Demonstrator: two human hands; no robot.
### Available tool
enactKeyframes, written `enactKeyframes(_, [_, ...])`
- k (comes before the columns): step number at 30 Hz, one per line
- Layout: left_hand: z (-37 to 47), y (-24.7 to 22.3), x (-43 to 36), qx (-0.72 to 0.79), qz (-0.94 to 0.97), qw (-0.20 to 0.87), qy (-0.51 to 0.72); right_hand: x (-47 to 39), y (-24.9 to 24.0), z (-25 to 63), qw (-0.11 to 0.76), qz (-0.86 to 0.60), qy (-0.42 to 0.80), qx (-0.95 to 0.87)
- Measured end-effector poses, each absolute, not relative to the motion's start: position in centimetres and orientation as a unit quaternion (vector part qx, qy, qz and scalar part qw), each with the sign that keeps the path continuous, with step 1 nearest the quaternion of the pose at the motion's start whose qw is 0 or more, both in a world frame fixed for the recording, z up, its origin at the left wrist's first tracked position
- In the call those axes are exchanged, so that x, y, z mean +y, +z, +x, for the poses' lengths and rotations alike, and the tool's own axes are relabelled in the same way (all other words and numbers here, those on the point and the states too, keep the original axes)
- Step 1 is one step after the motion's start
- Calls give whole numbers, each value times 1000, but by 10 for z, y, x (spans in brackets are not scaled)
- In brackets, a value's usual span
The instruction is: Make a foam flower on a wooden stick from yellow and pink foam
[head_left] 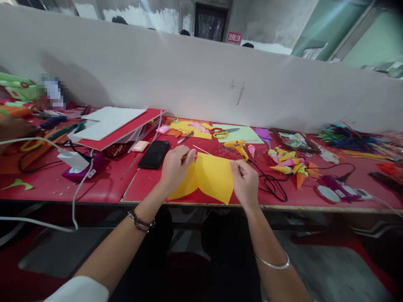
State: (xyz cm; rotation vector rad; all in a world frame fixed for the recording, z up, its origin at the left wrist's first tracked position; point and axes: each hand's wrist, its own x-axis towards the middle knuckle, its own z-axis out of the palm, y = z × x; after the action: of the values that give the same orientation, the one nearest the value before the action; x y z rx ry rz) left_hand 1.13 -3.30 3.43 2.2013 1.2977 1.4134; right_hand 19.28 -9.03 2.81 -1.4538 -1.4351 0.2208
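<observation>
A yellow sheet (pixel 215 174), paper or thin foam, is held up over the front of the red table, with a crease down its middle. My left hand (pixel 176 167) pinches its left part between thumb and fingers. At the right edge, my right hand (pixel 246 182) grips it with the thumb on top. Just behind the sheet lies a yellow glue gun (pixel 237 147), its black cord running to the right. A black phone (pixel 154 154) rests left of my left hand. Red-and-yellow scissors (pixel 222 134) lie farther back on pale green sheets (pixel 241 135).
Small cone-shaped pieces (pixel 291 162) are heaped on the right, before a tray (pixel 296 140). Purple power strips (pixel 338 188) sit at both sides. White boards (pixel 110 121) are stacked at left. A white partition (pixel 189 75) closes off the back. Another person's hand (pixel 15 132) shows far left.
</observation>
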Motion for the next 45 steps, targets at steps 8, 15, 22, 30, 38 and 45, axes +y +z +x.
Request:
enactKeyframes(8, [6, 25, -28, 460, 741, 119, 475, -84, 13, 195, 475, -546, 228, -651])
enactKeyframes(15, [-13, 2, -16, 500, 630, 307, 509, -76, -7, 204, 524, -617, 148, -568])
enactKeyframes(22, [4, -17, -22, 474, 538, 520, 464, -73, -11, 204, 577, -603, 175, -523])
enactKeyframes(30, [11, -16, -26, 500, 525, 430, 538, -74, -11, 205, 610, -610, 158, -479])
enactKeyframes(38, [2, -12, -28, 535, 521, 392, 537, -72, -13, 216, 614, -611, 153, -475])
enactKeyframes(45, [-29, -20, -10, 551, 476, 361, 582, -68, -13, 250, 679, -622, 117, -372])
